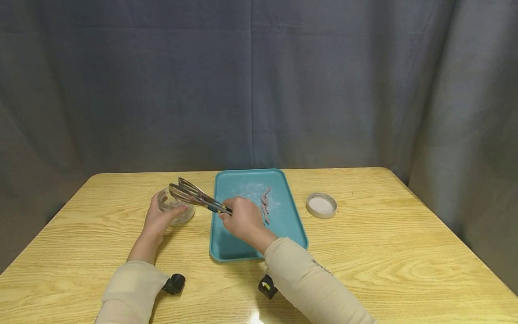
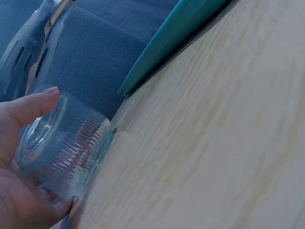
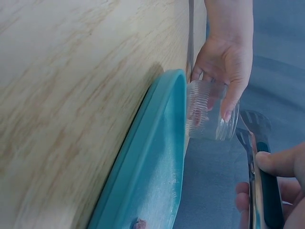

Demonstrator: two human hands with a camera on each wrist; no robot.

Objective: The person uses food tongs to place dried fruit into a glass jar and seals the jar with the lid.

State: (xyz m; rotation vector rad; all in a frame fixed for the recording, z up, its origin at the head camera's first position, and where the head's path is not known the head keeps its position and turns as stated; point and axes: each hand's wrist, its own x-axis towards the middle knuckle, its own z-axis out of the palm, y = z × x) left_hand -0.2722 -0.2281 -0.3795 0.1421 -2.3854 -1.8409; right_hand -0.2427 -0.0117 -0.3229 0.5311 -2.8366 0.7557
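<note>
My left hand (image 1: 158,219) grips a clear ribbed glass jar (image 1: 184,218) that stands on the table, thumb along the near side of its mouth. Through the glass in the left wrist view, something reddish shows low in the jar (image 2: 88,136). Metal tongs (image 1: 195,195) with dark green handle grips are held in my right hand (image 1: 244,218). Their slotted heads hover just above the jar's mouth, spread a little apart, with nothing visible between them. Below and beyond the right hand, thin pinkish-grey floured strips (image 1: 265,204) lie on a teal tray (image 1: 226,245).
White powder dusts the tray's far half. A round lid (image 1: 321,205) with a pale inside lies on the wooden table (image 1: 384,234) to the right of the tray. Behind the table hangs a grey curtain (image 1: 315,90). Each sleeve carries a small black camera (image 1: 175,284).
</note>
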